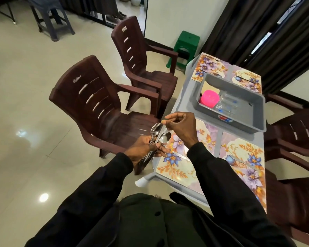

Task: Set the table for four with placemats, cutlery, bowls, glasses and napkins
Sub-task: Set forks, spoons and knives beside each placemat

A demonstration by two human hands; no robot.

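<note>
A bundle of cutlery (150, 154) is being held in the closed grip of the left hand (141, 151), just off the nine o'clock edge of the worktop (181, 97). One spoon (156, 129) is being pinched at its tip by the right hand (183, 128). If it is being drawn out too quickly, other pieces could be dragged loose and dropped to the floor.

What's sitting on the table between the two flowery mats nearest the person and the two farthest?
A grey plastic tub, holding a pink bowl and clear glasses; its far end overlaps the far placemats. The head view shows it.
</note>
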